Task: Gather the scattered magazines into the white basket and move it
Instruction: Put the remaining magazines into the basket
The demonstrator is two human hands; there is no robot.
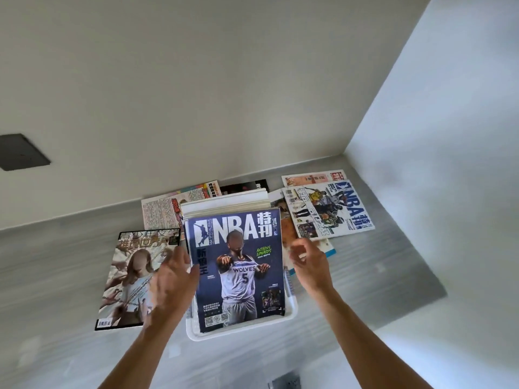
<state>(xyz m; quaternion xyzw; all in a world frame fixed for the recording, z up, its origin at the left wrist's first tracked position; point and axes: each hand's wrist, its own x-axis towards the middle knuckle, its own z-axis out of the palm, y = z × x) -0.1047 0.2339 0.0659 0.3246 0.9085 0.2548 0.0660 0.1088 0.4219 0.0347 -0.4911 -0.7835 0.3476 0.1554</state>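
A white basket point(247, 328) stands on the grey floor in the middle, with a stack of magazines in it. On top lies a dark blue NBA magazine point(238, 265) showing a player in a Wolves jersey. My left hand point(174, 279) hovers at that magazine's left edge with loose fingers and holds nothing. At the right edge my right hand point(307, 262) is also open and empty. A magazine with a cover of reaching hands point(132, 279) lies on the floor to the left. A white NBA magazine point(328, 211) lies at the back right.
More magazines lie behind the basket: a text-heavy one point(168, 211) at the back left, a dark one point(244, 186) and a pale one point(311, 177) by the wall. Another point(289, 234) lies partly under my right hand. White walls close the back and right. A dark panel point(19, 151) sits on the left wall.
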